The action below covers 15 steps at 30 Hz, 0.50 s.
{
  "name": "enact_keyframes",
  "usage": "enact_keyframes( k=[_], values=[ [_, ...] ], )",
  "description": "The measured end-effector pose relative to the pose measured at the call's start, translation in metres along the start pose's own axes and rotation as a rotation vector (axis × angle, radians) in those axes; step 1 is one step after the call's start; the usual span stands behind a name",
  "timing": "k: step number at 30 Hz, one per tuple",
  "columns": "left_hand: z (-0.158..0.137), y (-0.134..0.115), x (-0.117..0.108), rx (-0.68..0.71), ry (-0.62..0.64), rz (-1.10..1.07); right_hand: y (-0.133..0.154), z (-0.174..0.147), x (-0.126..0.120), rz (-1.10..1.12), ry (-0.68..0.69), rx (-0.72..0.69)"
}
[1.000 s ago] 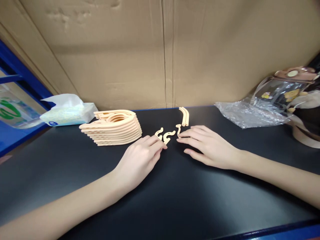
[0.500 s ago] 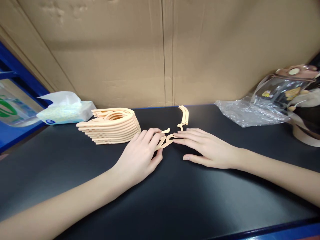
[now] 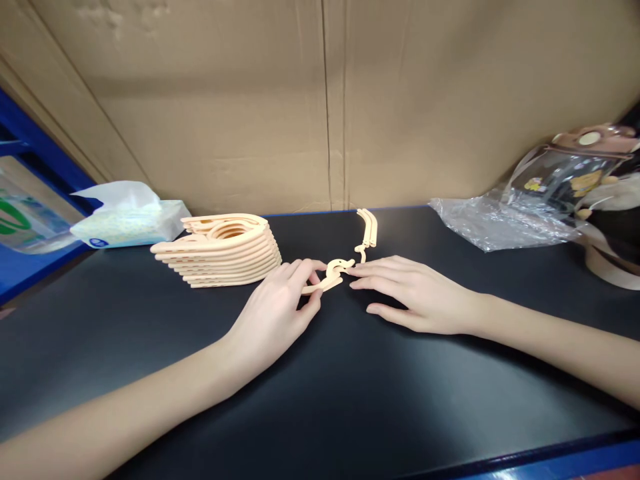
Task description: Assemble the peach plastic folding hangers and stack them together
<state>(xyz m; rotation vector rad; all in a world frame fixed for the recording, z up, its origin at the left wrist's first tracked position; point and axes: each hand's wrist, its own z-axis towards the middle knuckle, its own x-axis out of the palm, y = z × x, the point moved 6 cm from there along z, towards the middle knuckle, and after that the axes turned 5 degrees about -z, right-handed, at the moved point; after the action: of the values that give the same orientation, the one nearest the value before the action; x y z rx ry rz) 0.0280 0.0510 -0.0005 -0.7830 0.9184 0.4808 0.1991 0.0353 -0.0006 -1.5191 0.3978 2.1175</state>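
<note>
My left hand [image 3: 285, 293] pinches a peach plastic hanger piece [image 3: 327, 285] between thumb and fingers, low over the black table. A curved peach hanger hook [image 3: 334, 268] lies against that piece; whether the two are joined I cannot tell. My right hand [image 3: 415, 293] rests flat with fingers stretched out, its fingertips at the hook's right end. Just beyond the right fingertips is another small hook [image 3: 362, 253], with slim hanger arms [image 3: 369, 228] behind it. Left of my left hand stands a neat stack of folded peach hangers [image 3: 230, 257].
A tissue pack [image 3: 130, 220] sits at the back left beside a blue frame [image 3: 45, 160]. At the right are a crumpled clear plastic bag [image 3: 495, 223] and a clear bottle [image 3: 570, 167] with a strap. Cardboard [image 3: 225, 100] walls the table's [image 3: 320, 400] rear edge.
The hook that lay behind the fingers is now against the piece in my left hand. That piece has turned, and my left fingers have shifted slightly. My right hand has barely moved.
</note>
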Motion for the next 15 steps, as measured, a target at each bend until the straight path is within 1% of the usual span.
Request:
enact_keyframes(
  k=[3,8,15],
  values=[
    [-0.001,-0.001,-0.002,0.015,-0.02,-0.024,-0.002,0.0,-0.001,0.018,-0.032,0.037],
    [-0.001,-0.006,-0.003,0.042,-0.042,-0.06,-0.006,-0.001,-0.007,-0.006,-0.154,0.106],
    [-0.001,-0.01,-0.003,0.112,-0.04,-0.071,-0.007,0.0,-0.005,-0.007,-0.138,0.098]
  ],
)
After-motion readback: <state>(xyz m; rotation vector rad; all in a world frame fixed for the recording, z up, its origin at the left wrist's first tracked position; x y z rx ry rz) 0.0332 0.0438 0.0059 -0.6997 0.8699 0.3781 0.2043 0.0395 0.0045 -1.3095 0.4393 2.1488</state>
